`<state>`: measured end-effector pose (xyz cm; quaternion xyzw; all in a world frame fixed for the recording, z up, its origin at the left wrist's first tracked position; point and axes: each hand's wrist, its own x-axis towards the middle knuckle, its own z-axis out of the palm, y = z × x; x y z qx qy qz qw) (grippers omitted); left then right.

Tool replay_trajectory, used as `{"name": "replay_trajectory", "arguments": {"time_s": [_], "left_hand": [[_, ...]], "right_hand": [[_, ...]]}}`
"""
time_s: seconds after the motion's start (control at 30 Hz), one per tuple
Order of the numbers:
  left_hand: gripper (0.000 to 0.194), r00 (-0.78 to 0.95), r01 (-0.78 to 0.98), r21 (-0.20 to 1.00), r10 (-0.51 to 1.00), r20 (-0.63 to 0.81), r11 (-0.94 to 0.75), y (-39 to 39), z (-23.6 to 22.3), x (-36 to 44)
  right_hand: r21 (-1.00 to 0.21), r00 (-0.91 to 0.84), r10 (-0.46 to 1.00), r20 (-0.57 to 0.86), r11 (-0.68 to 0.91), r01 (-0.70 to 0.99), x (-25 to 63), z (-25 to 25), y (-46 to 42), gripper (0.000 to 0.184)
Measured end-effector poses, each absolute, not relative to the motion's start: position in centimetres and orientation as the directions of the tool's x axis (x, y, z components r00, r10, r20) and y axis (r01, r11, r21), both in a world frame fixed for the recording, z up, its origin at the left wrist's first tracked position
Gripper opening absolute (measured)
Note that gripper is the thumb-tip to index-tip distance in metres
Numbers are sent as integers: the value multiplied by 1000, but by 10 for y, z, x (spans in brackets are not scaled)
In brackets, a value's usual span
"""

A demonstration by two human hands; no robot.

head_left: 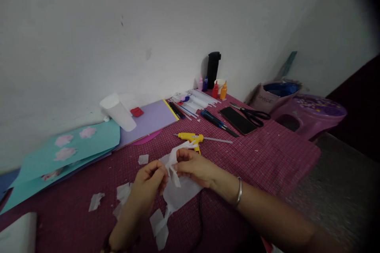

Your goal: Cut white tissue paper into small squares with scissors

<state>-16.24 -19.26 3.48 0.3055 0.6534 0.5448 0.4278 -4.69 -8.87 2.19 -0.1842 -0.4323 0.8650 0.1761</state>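
Between my two hands is a crumpled strip of white tissue paper (172, 161). My right hand (190, 166) pinches it from the right, thumb against fingers. My left hand (151, 180) closes its fingertips on the paper's left edge. Under them lies a larger flat sheet of white tissue paper (181, 195) on the checked red tablecloth (225, 189). Torn paper pieces (95, 201) are scattered around my left hand, and a small square scrap (143, 159) sits just beyond it. Past my right hand rests a yellow glue gun (190, 137) with a clear glue stick in its back.
Scissors (255, 115), a phone (238, 119) and a blue cutter (212, 118) lie at the right. Small paint bottles (215, 90) stand by the wall. A white roll (118, 112) lies on purple paper (154, 116), beside teal sheets (101, 138). A pink stool (314, 114) stands beyond the table.
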Motion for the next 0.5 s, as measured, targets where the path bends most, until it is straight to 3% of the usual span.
{"name": "replay_trajectory", "arguments": {"time_s": [0.1, 0.3, 0.5], "left_hand": [[20, -419, -54, 976, 882, -216, 213, -193, 38, -161], [22, -405, 158, 942, 890, -211, 295, -192, 42, -155], [17, -377, 103, 951, 896, -234, 292, -192, 39, -158]], "right_hand": [[-813, -871, 467, -150, -560, -160, -48, 21, -89, 29], [-833, -856, 499, -138, -526, -172, -49, 19, -90, 24], [-865, -833, 535, -139, -475, -161, -50, 22, -89, 15]]}}
